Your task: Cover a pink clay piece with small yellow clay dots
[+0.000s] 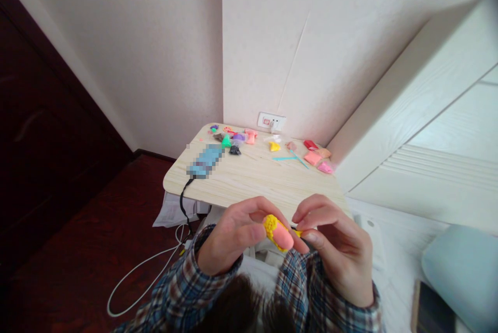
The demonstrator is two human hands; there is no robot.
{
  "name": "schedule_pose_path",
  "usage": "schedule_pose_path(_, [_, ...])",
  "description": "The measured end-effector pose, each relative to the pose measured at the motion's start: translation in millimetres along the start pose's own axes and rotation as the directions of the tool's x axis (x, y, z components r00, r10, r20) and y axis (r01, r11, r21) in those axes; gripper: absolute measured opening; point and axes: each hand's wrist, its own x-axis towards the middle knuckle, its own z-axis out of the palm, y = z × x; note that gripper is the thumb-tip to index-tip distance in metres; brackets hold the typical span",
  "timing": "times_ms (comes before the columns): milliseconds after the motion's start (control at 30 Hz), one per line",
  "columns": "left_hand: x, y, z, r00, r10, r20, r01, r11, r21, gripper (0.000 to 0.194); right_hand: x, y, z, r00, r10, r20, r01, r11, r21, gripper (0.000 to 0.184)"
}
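Near, before the table: my left hand grasps the pink-and-yellow piece
Right hand: I pinch a small yellow bit, just right of the piece
Table, far right: pink packets, a red packet just beyond

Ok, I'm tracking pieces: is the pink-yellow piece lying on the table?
No, the left hand holds the pink-yellow piece off the table.
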Motion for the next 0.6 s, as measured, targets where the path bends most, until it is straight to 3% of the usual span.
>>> schedule_pose_path(300, [0.7, 2.4, 3.8, 1.000, -0.009, -0.023, 0.008, 1.000, -0.025, 0.038, -0.1, -6.6, 1.7, 1.000, 0.017, -0.006, -0.017, 0.998, -0.061, 0.018])
schedule_pose_path(600, [0.3, -0.3, 1.6, 1.000, 0.022, -0.020, -0.023, 0.996, -0.088, 0.031, -3.7, -2.0, -1.7, 1.000, 0.022, 0.022, -0.020, 0.997, -0.080, 0.007])
